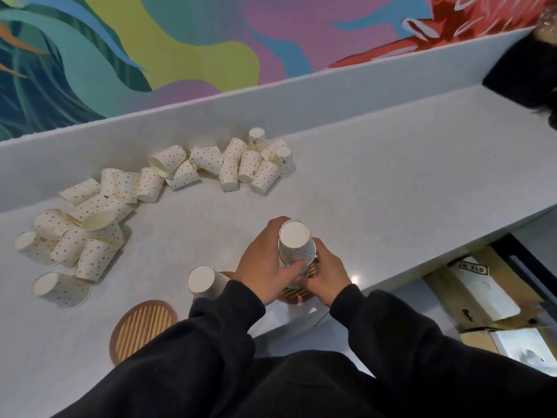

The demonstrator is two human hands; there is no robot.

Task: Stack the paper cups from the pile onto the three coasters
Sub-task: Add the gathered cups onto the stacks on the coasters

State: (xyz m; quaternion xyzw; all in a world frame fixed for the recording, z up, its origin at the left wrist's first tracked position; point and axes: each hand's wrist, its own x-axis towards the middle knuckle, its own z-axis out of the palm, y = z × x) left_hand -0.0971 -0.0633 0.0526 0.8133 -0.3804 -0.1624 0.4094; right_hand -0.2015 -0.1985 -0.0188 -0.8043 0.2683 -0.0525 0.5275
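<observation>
A short stack of dotted white paper cups (297,245) stands upside down on the right coaster (297,295). My left hand (265,263) grips the stack from the left and my right hand (327,276) holds its lower part from the right. One upside-down cup (205,282) stands on the middle coaster, which my left sleeve mostly hides. The left coaster (141,330), round, brown and slatted, lies bare. Several loose cups (84,227) lie tumbled at the left, and more cups (238,164) lie near the back ledge.
The white counter (376,191) has a raised back ledge (271,98) under a colourful mural. Its front edge runs diagonally at the right, with cardboard boxes (482,291) on the floor below. A dark object (527,73) sits at the far right.
</observation>
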